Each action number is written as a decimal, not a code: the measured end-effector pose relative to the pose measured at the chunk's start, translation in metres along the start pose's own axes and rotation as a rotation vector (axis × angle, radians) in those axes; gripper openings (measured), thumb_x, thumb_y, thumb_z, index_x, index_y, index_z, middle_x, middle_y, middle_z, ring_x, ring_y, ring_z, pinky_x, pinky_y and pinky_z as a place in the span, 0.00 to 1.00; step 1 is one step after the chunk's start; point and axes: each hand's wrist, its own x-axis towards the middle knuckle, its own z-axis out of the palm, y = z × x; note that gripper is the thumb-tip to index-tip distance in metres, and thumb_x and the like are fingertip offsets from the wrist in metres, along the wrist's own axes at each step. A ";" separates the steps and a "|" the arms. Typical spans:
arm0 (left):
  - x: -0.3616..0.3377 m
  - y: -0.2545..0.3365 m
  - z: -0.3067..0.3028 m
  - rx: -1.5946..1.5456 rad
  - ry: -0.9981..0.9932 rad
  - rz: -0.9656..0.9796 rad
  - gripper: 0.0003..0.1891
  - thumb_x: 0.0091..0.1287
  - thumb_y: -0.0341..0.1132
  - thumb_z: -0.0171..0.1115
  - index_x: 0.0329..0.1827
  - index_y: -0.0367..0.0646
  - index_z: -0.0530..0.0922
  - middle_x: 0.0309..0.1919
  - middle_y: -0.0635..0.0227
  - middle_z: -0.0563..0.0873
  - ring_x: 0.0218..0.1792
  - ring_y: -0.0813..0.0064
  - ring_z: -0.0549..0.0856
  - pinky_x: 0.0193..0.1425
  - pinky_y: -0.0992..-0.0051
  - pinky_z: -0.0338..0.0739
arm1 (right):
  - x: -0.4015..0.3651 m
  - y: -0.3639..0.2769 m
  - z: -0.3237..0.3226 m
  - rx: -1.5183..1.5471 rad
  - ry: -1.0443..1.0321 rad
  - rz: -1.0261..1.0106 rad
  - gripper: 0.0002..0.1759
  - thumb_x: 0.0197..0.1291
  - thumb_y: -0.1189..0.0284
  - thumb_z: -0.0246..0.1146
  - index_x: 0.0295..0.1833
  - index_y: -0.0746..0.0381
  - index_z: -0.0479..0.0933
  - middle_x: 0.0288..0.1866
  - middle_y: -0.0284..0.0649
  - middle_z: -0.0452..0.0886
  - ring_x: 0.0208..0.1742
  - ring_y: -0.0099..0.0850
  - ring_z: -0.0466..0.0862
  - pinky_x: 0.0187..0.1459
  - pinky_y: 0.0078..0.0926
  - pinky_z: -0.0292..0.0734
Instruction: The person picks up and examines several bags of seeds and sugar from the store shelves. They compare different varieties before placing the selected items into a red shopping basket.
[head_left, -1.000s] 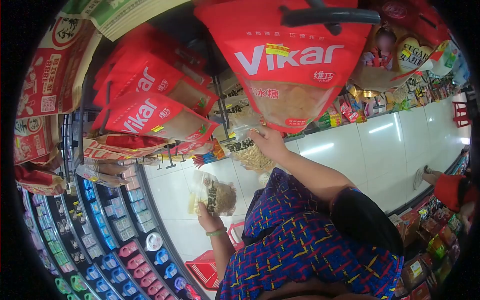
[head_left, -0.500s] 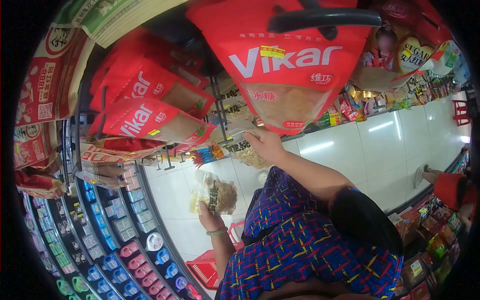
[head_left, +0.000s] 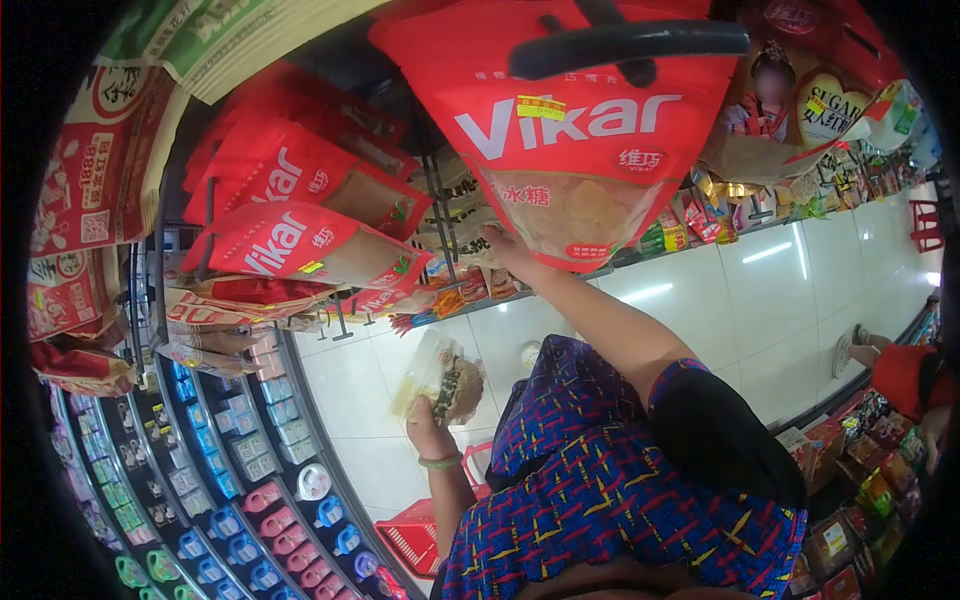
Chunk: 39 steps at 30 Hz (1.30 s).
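Observation:
My left hand, with a green bangle at the wrist, grips a clear plastic packet with dark lettering and pale tan contents I cannot identify. My right hand is raised to the hanging rack, its fingers closed at a similar clear packet with dark lettering. Just right of that hand hangs a large red Vikar bag of rock sugar, which partly covers the hand and the packets. More red Vikar bags hang to the left.
Black rack hooks jut out overhead. A red shopping basket stands below my left arm. Shelves of bottles line the lower left. A person in a red top is at the far right, beside packaged goods.
My right hand has risen, bringing the packet that hung below it up among the packets on the rack. The packet in my left hand has shifted slightly right and tilted.

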 end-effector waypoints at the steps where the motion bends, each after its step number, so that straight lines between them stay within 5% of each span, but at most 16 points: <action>1: -0.001 0.004 0.008 0.080 -0.032 0.046 0.21 0.66 0.37 0.54 0.57 0.32 0.69 0.48 0.59 0.79 0.44 0.69 0.81 0.49 0.71 0.76 | 0.001 -0.005 -0.004 0.198 0.017 0.252 0.19 0.58 0.65 0.60 0.50 0.68 0.74 0.45 0.49 0.79 0.48 0.39 0.78 0.50 0.34 0.71; 2: -0.001 0.008 0.013 0.081 -0.032 0.046 0.21 0.66 0.37 0.54 0.57 0.32 0.69 0.48 0.59 0.79 0.44 0.69 0.81 0.49 0.71 0.76 | 0.004 -0.015 -0.010 0.397 0.034 0.504 0.19 0.58 0.65 0.60 0.50 0.68 0.74 0.44 0.47 0.80 0.48 0.38 0.78 0.50 0.34 0.71; 3: -0.001 0.010 0.018 0.117 -0.073 0.023 0.19 0.65 0.35 0.55 0.55 0.32 0.71 0.46 0.60 0.80 0.43 0.71 0.81 0.48 0.73 0.76 | 0.005 -0.035 -0.025 0.397 0.034 0.504 0.19 0.58 0.65 0.60 0.50 0.68 0.74 0.44 0.47 0.80 0.48 0.38 0.78 0.50 0.34 0.71; 6: 0.002 0.016 0.034 0.205 -0.150 -0.017 0.16 0.64 0.32 0.56 0.52 0.32 0.74 0.43 0.62 0.82 0.42 0.73 0.81 0.48 0.75 0.75 | -0.015 -0.089 -0.074 -0.118 0.097 0.193 0.20 0.59 0.65 0.60 0.50 0.68 0.73 0.46 0.45 0.79 0.49 0.34 0.78 0.52 0.34 0.71; 9: 0.008 0.019 0.055 0.266 -0.223 -0.061 0.15 0.64 0.34 0.55 0.49 0.32 0.75 0.40 0.64 0.82 0.42 0.75 0.80 0.47 0.76 0.74 | -0.053 -0.089 -0.085 0.344 -0.095 0.491 0.16 0.62 0.67 0.55 0.51 0.64 0.75 0.46 0.43 0.79 0.50 0.35 0.77 0.54 0.35 0.69; 11: 0.015 0.018 0.064 0.251 -0.336 -0.099 0.15 0.65 0.34 0.55 0.50 0.32 0.75 0.41 0.64 0.82 0.41 0.74 0.80 0.47 0.75 0.74 | -0.076 -0.069 -0.074 0.842 -0.454 0.600 0.20 0.59 0.65 0.60 0.53 0.65 0.73 0.50 0.40 0.76 0.50 0.29 0.76 0.52 0.28 0.69; 12: 0.019 0.015 0.068 0.251 -0.339 -0.100 0.15 0.65 0.34 0.55 0.50 0.32 0.75 0.41 0.64 0.82 0.41 0.74 0.80 0.47 0.75 0.74 | -0.083 -0.066 -0.075 0.840 -0.452 0.600 0.20 0.59 0.65 0.60 0.53 0.65 0.73 0.50 0.40 0.76 0.50 0.29 0.76 0.52 0.28 0.69; 14: 0.029 0.010 0.077 0.106 -0.359 -0.113 0.16 0.65 0.32 0.56 0.52 0.33 0.74 0.45 0.64 0.81 0.44 0.74 0.80 0.49 0.75 0.74 | -0.085 -0.068 -0.078 1.460 -0.438 0.888 0.20 0.60 0.66 0.58 0.56 0.64 0.73 0.51 0.36 0.75 0.50 0.26 0.74 0.53 0.25 0.68; 15: 0.032 0.013 0.081 0.111 -0.361 -0.112 0.16 0.65 0.32 0.56 0.52 0.33 0.74 0.45 0.64 0.81 0.44 0.74 0.80 0.49 0.75 0.74 | -0.080 -0.071 -0.081 1.464 -0.434 0.885 0.20 0.60 0.66 0.58 0.56 0.64 0.73 0.51 0.36 0.75 0.50 0.26 0.74 0.53 0.25 0.68; 18: 0.035 0.023 0.096 0.098 -0.364 -0.228 0.17 0.66 0.34 0.55 0.53 0.33 0.72 0.48 0.63 0.80 0.46 0.74 0.79 0.52 0.74 0.73 | -0.053 -0.080 -0.091 0.570 -0.844 0.541 0.22 0.58 0.62 0.62 0.55 0.63 0.74 0.46 0.36 0.78 0.46 0.21 0.75 0.50 0.22 0.70; 24: 0.039 0.021 0.100 0.208 -0.336 0.032 0.19 0.70 0.38 0.47 0.58 0.35 0.69 0.50 0.63 0.78 0.49 0.70 0.77 0.53 0.71 0.72 | -0.031 -0.086 -0.075 0.331 -0.611 0.603 0.19 0.58 0.60 0.63 0.51 0.60 0.77 0.39 0.33 0.81 0.42 0.23 0.78 0.47 0.24 0.73; 26: 0.034 0.021 0.095 -0.064 -0.174 -0.133 0.21 0.72 0.38 0.41 0.65 0.37 0.62 0.57 0.60 0.72 0.51 0.68 0.74 0.56 0.71 0.69 | -0.029 -0.076 -0.065 0.379 -0.535 0.594 0.20 0.58 0.60 0.63 0.51 0.61 0.77 0.41 0.34 0.81 0.43 0.23 0.78 0.48 0.24 0.72; 29: 0.043 -0.006 0.052 -0.030 -0.342 -0.204 0.23 0.72 0.38 0.39 0.68 0.39 0.55 0.62 0.59 0.68 0.53 0.67 0.72 0.57 0.71 0.67 | -0.027 -0.060 -0.052 0.387 -0.374 0.537 0.21 0.59 0.59 0.62 0.52 0.62 0.76 0.46 0.37 0.80 0.49 0.24 0.77 0.52 0.25 0.70; 31: 0.037 -0.012 0.043 -0.049 -0.303 -0.242 0.23 0.72 0.38 0.41 0.67 0.41 0.59 0.60 0.62 0.70 0.52 0.67 0.73 0.56 0.72 0.68 | -0.019 -0.061 -0.055 0.396 -0.280 0.510 0.25 0.57 0.56 0.61 0.50 0.67 0.74 0.46 0.44 0.79 0.46 0.28 0.77 0.48 0.27 0.71; 34: 0.031 -0.024 0.024 -0.125 -0.215 -0.346 0.23 0.70 0.39 0.45 0.66 0.42 0.61 0.59 0.64 0.71 0.51 0.69 0.73 0.55 0.72 0.68 | -0.022 -0.057 -0.052 0.541 -0.282 0.659 0.22 0.59 0.58 0.61 0.49 0.66 0.75 0.44 0.43 0.79 0.45 0.29 0.78 0.48 0.27 0.71; 39: 0.030 -0.041 0.006 -0.174 -0.201 -0.428 0.26 0.66 0.46 0.54 0.64 0.42 0.65 0.58 0.64 0.72 0.52 0.71 0.73 0.58 0.71 0.66 | -0.027 -0.067 -0.054 0.466 -0.193 0.570 0.22 0.59 0.57 0.60 0.49 0.64 0.75 0.42 0.41 0.81 0.44 0.30 0.78 0.48 0.27 0.71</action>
